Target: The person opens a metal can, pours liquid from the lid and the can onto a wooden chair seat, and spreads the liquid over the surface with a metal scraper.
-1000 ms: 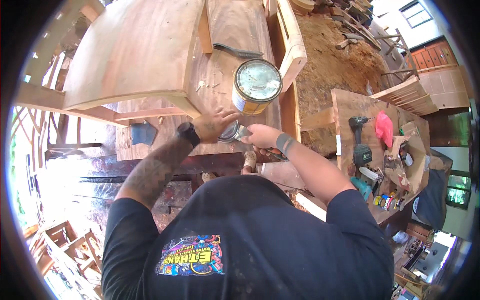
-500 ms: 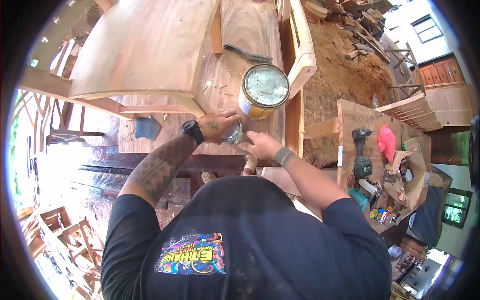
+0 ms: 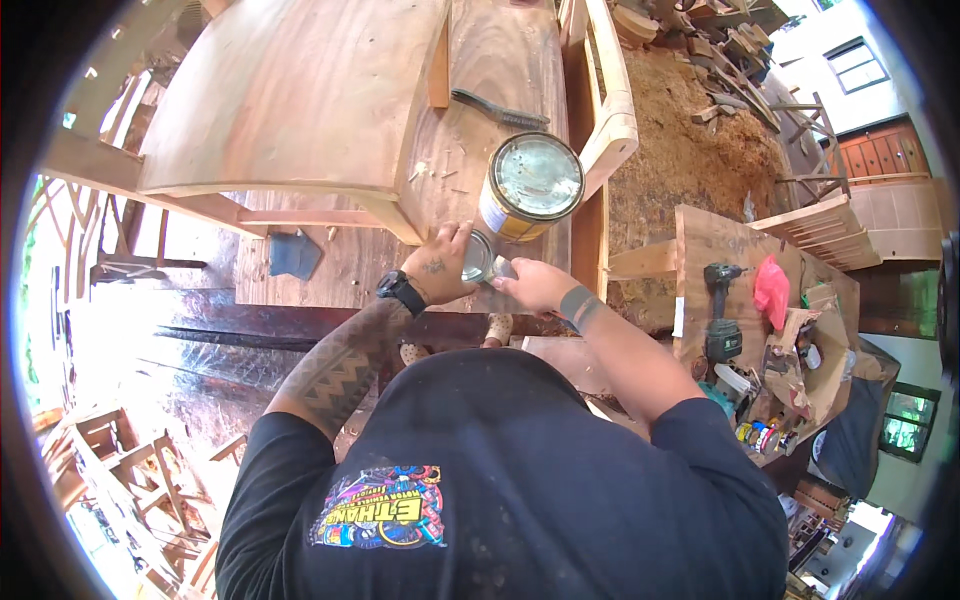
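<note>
Small tin, head view: one small tin sat between the two hands, over the front part of the wooden board and just nearer the person than the large can; whether it rested on the wood could not be seen, nor whether its pale, shiny top was a lid or an opening.
Left hand: the left hand was half curled against the tin's left side, its palm and thumb hidden; how firmly it gripped, if at all, could not be told.
Right hand: the right hand was closed around one flat tool, of which only a pale end showed, close to the tin's rim; its handle was covered.
Large can: one large can, upright, its top smeared pale, its label mostly turned away.
Brush: one dark brush lay beyond the can.
Chair: one wooden chair stood on the left, cut off at the top.
Patch: one blue-grey patch lay below the chair.
Feet: two, largely hidden by the black shirt.
Side table: one drill and one pink bag; the small containers crowded too closely to count.
</note>
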The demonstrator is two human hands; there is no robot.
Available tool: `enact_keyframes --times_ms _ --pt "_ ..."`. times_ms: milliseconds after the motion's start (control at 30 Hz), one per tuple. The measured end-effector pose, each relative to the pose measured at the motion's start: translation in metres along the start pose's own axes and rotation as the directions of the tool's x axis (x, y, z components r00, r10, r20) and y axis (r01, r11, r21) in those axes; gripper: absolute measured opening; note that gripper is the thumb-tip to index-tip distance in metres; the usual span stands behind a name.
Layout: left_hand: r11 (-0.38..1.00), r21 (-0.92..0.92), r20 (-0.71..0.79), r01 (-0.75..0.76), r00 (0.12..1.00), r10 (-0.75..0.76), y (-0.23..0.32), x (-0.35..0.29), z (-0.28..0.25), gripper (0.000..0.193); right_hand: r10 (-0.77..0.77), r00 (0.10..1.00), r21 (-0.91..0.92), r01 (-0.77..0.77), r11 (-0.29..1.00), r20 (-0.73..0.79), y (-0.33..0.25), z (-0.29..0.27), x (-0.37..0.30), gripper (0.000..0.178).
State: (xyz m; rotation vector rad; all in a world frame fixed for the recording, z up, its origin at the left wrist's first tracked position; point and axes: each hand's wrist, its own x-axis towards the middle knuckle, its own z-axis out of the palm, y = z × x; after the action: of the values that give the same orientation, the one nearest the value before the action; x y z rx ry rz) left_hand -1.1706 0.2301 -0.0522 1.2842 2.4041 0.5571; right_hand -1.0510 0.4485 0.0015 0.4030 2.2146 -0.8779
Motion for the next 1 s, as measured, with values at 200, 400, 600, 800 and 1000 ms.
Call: enact_keyframes --times_ms 200,400,600,800,1000 --pt "1.000 -0.006 -0.035 -0.021 0.999 0.021 -0.003 0.000 0.000 0.114 0.067 0.997 0.100 -0.070 0.993 0.034 -0.012 0.011 -0.003 0.054" --pt "0.998 -0.025 -0.006 -0.053 0.999 0.053 -0.006 0.012 -0.003 0.112 -0.396 0.853 0.010 0.424 0.905 -0.340 0.045 0.055 0.039 0.052" --pt "0.995 -0.020 0.061 -0.093 0.994 0.094 -0.011 0.014 -0.015 0.113 -0.293 0.926 0.123 0.327 0.937 -0.238 0.048 0.058 0.035 0.054" --pt "0.963 -0.030 0.139 -0.268 0.953 0.269 -0.021 0.024 -0.023 0.122 -0.164 0.960 -0.080 0.149 0.986 -0.227 0.029 0.010 0.015 0.064" --pt "0.989 -0.109 0.096 -0.103 0.989 0.113 -0.009 0.014 0.008 0.128 -0.077 0.996 -0.145 0.082 0.986 0.040 -0.008 -0.032 0.008 0.056"
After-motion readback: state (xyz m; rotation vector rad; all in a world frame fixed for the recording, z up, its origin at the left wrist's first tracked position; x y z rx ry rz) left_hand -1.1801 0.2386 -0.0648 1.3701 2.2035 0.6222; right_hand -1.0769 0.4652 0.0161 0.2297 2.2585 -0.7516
